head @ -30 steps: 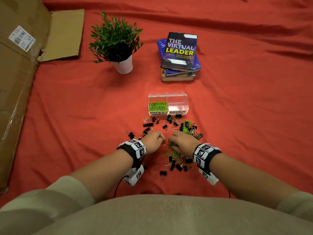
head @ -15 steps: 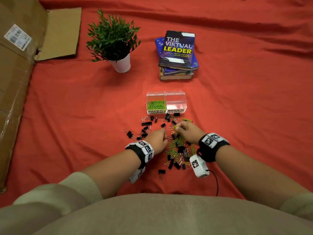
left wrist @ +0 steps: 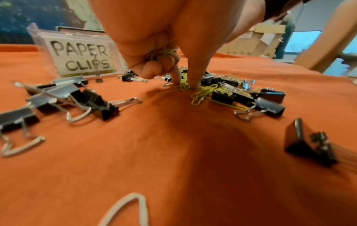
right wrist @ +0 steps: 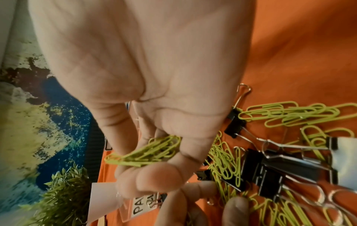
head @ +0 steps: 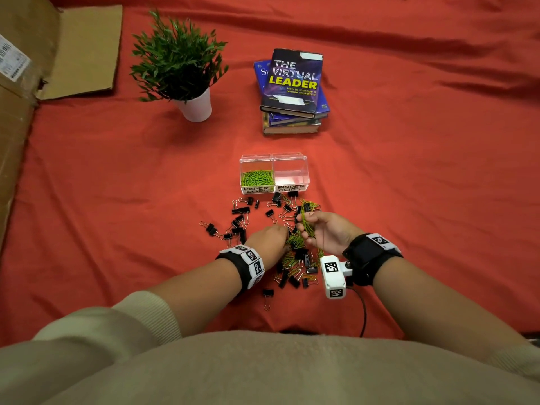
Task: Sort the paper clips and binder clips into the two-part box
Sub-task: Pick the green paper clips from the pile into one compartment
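Observation:
The clear two-part box [head: 304, 162] stands ahead of my hands. Its left part, labelled PAPER CLIPS [left wrist: 81, 56], holds green paper clips [head: 257, 178]. The right part, labelled BINDER CLIPS, looks bare. Black binder clips [head: 241, 211] and green paper clips [head: 295, 244] lie mixed on the red cloth in front of it. My left hand [head: 285, 233] is down in the pile. Its thumb and forefinger pinch paper clips [left wrist: 201, 91] on the cloth, and the curled fingers keep a few more. My right hand [head: 306, 226] is raised and turned palm-up, gripping a bunch of green paper clips [right wrist: 146, 152].
A potted plant [head: 187, 62] in a white pot stands at the back left, a stack of books [head: 293, 89] behind the box. A large cardboard box [head: 17, 112] lines the left edge. One stray binder clip [head: 267, 293] lies near my left wrist.
My right hand has moved forward over the pile, lifted and turned palm-up with a bunch of paper clips. My left hand has shifted forward and right into the pile.

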### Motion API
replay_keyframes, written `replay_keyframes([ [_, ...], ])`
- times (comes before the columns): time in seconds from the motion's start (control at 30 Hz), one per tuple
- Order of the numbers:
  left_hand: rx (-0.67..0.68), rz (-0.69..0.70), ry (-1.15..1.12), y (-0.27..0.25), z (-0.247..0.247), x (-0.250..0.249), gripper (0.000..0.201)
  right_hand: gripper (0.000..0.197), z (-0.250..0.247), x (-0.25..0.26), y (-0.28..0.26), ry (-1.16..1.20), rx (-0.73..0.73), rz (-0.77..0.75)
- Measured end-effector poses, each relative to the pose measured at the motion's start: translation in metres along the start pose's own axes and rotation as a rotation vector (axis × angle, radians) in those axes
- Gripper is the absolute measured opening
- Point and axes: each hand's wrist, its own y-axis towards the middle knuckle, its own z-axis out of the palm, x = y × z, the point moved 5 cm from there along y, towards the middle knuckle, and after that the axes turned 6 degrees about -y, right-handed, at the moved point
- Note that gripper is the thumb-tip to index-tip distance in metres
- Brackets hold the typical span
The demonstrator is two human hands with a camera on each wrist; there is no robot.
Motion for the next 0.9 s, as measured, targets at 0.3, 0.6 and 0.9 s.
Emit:
replay_keyframes([
  [0.3,0.080,-0.042,0.188,-0.003,0.003,0.000,0.028,0.025,0.000,0.000,0.002,-0.455,-0.087,0.042],
  [0.6,0.089,-0.049,0.232,-0.011,0.002,0.019,0.032,0.020,0.021,-0.012,0.013,-1.491,-0.219,-0.108],
  [0.9,0.025,-0.070,-0.133,-0.020,-0.008,0.028,0.020,0.018,0.033,-0.037,0.012,-1.959,-0.131,-0.137],
])
